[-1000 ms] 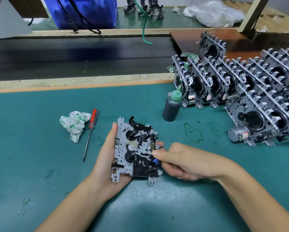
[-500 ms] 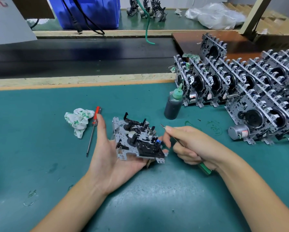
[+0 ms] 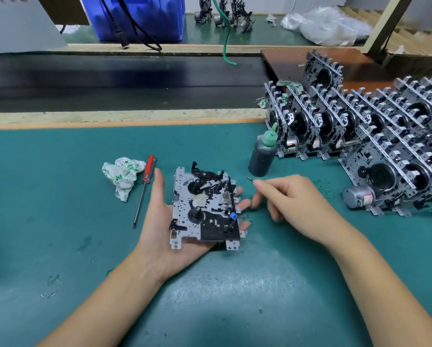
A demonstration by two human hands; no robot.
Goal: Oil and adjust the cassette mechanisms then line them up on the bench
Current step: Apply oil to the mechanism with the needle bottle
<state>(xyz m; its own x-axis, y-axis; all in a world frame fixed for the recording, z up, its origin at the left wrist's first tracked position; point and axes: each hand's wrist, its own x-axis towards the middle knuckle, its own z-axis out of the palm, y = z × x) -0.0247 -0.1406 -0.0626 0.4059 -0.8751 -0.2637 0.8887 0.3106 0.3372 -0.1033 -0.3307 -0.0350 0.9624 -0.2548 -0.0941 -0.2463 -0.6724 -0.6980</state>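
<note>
A grey metal cassette mechanism point(image 3: 204, 209) with black parts and a small blue piece lies face up on my left hand point(image 3: 159, 221). The palm is flat under it, the thumb points up beside its left edge, and the fingertips show past its right edge. My right hand point(image 3: 297, 204) hovers just right of the mechanism and pinches a thin metal tool point(image 3: 250, 179), whose tip points left; the handle is hidden in the hand. A dark oil bottle point(image 3: 262, 156) with a green nozzle stands behind. Several finished mechanisms point(image 3: 360, 136) stand upright in rows at the right.
A red-handled screwdriver point(image 3: 147, 171) and a crumpled white-green rag point(image 3: 122, 174) lie left of my left hand on the teal mat point(image 3: 59, 196). A black conveyor belt point(image 3: 109, 78) runs behind the bench. A blue crate point(image 3: 139, 16) stands beyond it.
The mechanism has gone from tilted to lying flat on my left palm. My right hand has drawn away to the right with the tool.
</note>
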